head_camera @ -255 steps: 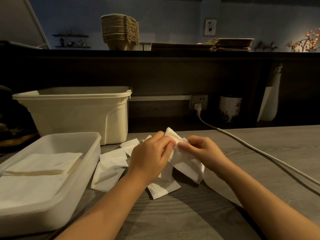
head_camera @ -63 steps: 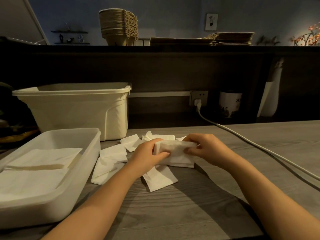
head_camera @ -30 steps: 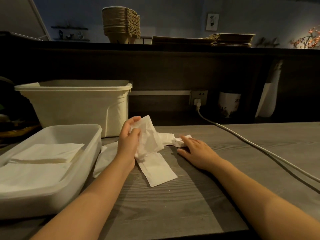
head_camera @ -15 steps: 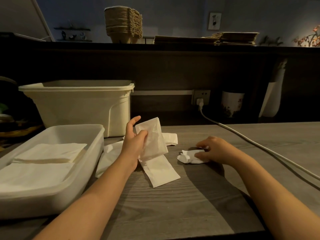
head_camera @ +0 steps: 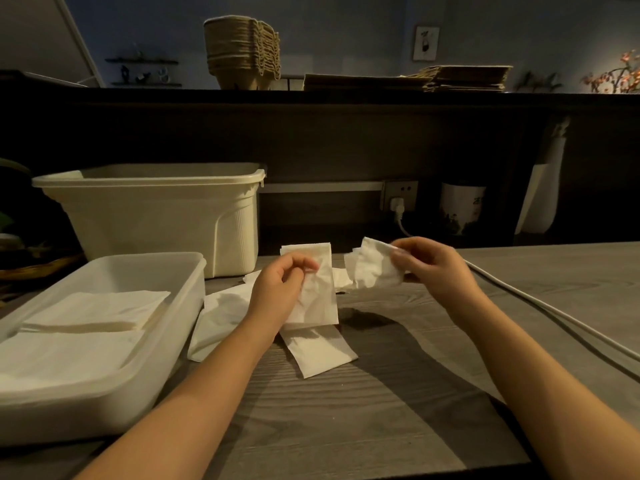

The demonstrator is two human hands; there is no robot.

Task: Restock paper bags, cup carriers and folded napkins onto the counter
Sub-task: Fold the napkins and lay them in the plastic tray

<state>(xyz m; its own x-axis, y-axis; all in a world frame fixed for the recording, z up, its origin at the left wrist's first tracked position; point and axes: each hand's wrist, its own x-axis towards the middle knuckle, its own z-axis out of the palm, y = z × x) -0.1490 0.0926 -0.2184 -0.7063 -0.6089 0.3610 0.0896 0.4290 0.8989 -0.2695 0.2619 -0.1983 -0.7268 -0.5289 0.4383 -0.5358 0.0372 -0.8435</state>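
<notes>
My left hand [head_camera: 277, 292] holds a folded white napkin [head_camera: 317, 292] upright above the grey table [head_camera: 398, 393]. To its right, my right hand [head_camera: 431, 265] pinches a crumpled white napkin [head_camera: 372, 268] lifted off the table. Loose napkins lie below: one [head_camera: 318, 348] under my left wrist, another [head_camera: 218, 310] beside the tray. A clear plastic tray [head_camera: 180, 327] at the left holds flat napkin stacks [head_camera: 93, 313]. On the dark upper counter [head_camera: 346, 95] stand a stack of cup carriers [head_camera: 240, 51] and flat paper bags [head_camera: 464, 77].
A cream plastic bin [head_camera: 156, 216] stands behind the tray. A white cable [head_camera: 554, 313] runs from a wall socket [head_camera: 398, 199] across the table's right side. A white mug [head_camera: 460, 209] and a pale vase [head_camera: 540, 199] sit at the back right.
My right hand picked the crumpled napkin up off the table and raised it toward the left hand. The left hand kept hold of its folded napkin.
</notes>
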